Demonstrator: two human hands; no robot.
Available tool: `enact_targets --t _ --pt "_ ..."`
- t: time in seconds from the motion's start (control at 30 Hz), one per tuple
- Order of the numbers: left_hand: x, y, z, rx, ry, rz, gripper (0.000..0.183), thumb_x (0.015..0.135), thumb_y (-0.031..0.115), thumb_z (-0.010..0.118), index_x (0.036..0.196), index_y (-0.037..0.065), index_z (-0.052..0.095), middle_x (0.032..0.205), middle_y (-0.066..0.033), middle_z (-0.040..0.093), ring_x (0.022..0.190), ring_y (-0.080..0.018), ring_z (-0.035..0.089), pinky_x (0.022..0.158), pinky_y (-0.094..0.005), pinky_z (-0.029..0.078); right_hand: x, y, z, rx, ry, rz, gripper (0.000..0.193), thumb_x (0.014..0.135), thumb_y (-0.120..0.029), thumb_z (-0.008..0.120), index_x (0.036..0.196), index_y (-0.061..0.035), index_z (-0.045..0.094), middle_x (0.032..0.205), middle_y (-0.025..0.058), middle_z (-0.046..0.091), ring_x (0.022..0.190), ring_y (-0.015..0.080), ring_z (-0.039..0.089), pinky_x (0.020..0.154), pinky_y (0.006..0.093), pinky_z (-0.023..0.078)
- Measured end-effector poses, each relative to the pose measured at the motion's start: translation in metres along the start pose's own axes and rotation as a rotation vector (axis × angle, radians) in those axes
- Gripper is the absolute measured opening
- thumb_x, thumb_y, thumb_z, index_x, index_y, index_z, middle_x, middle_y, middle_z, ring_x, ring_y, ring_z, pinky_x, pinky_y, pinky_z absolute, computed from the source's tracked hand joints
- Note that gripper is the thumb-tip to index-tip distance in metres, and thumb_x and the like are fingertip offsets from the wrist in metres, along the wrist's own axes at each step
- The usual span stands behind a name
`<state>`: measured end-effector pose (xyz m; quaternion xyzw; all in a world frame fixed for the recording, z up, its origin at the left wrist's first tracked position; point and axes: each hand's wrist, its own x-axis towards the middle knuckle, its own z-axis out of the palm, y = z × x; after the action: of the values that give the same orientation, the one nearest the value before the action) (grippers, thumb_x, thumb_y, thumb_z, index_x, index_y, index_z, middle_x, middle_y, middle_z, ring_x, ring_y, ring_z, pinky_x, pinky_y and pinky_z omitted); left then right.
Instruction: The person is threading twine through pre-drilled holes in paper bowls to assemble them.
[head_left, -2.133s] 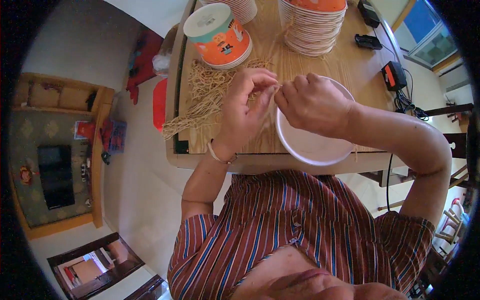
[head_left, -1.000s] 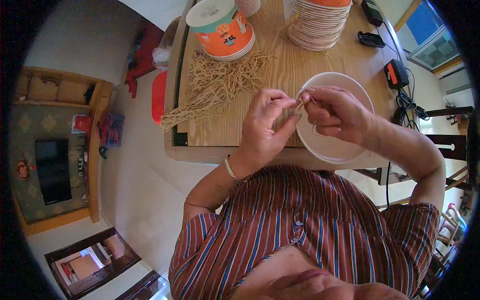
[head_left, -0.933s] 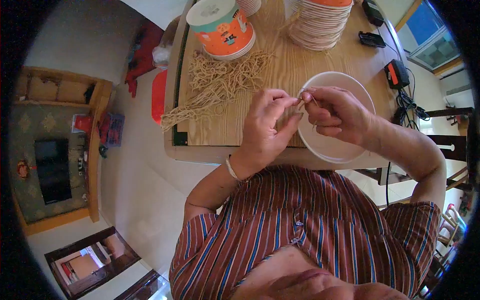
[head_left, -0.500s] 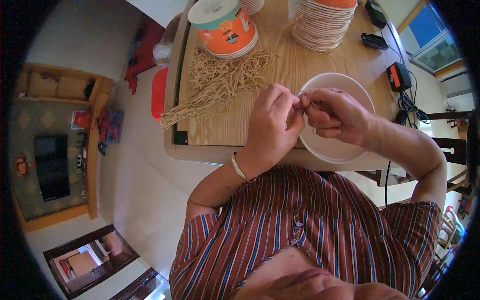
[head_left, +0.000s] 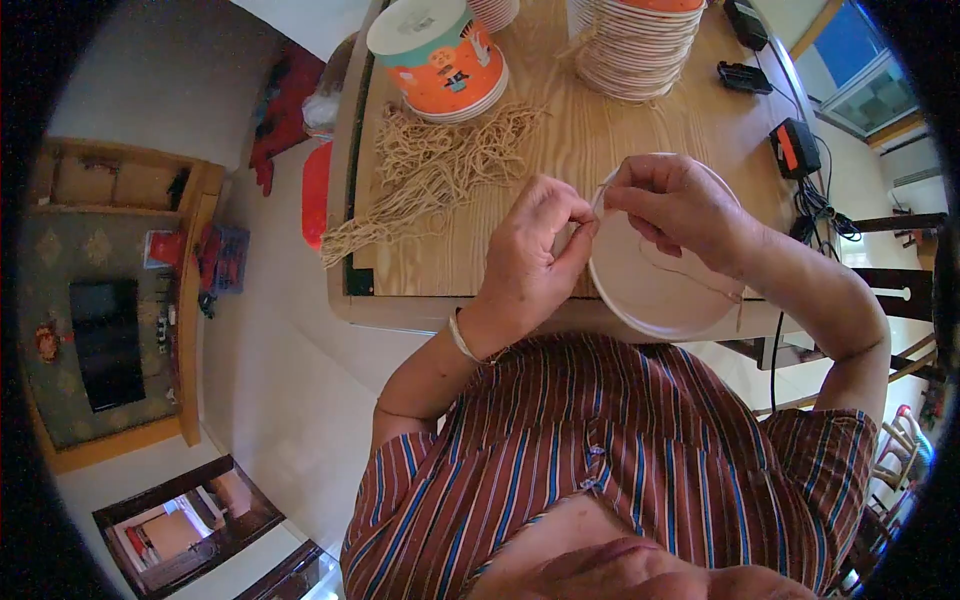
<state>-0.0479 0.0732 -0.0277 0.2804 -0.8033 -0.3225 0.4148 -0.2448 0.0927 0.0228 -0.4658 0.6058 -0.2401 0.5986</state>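
A white paper bucket (head_left: 655, 305) stands at the table's front edge with its open mouth facing up toward me. At its left rim my left hand (head_left: 535, 250) is closed, thumb and forefinger pinched together; what lies between the fingertips is too small to make out. Just to the right, over the bucket's mouth, my right hand (head_left: 675, 205) pinches a thin piece of twine (head_left: 690, 274). The twine trails below that hand across the bucket to its right rim. A loose heap of tan twine (head_left: 440, 165) lies on the table left of my hands.
An upside-down orange paper bucket (head_left: 445, 65) stands behind the twine heap. A tall stack of paper buckets (head_left: 640, 50) is at the back. On the right are a black and orange charger (head_left: 795, 148), coiled black cable (head_left: 818, 205) and a dark chair (head_left: 900, 295).
My hands have drawn slightly apart, the right one rising and turning over. A length of twine now shows across the bucket. The bucket has shifted slightly down and left.
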Motion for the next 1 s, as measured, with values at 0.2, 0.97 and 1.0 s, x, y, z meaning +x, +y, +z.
enact_targets --t 0.2,0.97,1.0 --pt "-0.001 0.0 0.0 0.017 0.002 0.023 0.016 0.078 -0.004 0.065 0.09 0.003 0.056 0.093 -0.0128 0.056 0.086 -0.0294 0.06 0.075 -0.0351 0.049 0.002 0.005 -0.001 -0.06 0.064 -0.08 0.01 0.092 -0.016 0.063 0.09 -0.0067 0.06 0.061 -0.004 0.048 0.046 0.0033 0.042 0.039 0.0206 0.033" --pt "0.012 -0.024 0.024 -0.412 0.077 -0.261 0.007 0.089 0.001 0.063 0.096 0.002 0.061 0.087 -0.0026 0.065 0.08 -0.009 0.061 0.075 -0.0254 0.051 0.0 0.014 0.001 -0.251 0.104 -0.434 0.006 0.09 -0.008 0.062 0.093 -0.0032 0.058 0.066 -0.0076 0.044 0.063 0.0001 0.04 0.053 0.0202 0.035" --pt "0.012 -0.024 0.024 -0.413 0.076 -0.261 0.007 0.089 0.001 0.063 0.096 0.002 0.061 0.087 -0.0026 0.065 0.08 -0.009 0.061 0.075 -0.0254 0.051 0.002 0.017 0.001 -0.261 0.127 -0.437 0.006 0.091 -0.007 0.062 0.092 -0.0031 0.058 0.066 -0.0074 0.044 0.063 0.0002 0.04 0.053 0.0203 0.035"
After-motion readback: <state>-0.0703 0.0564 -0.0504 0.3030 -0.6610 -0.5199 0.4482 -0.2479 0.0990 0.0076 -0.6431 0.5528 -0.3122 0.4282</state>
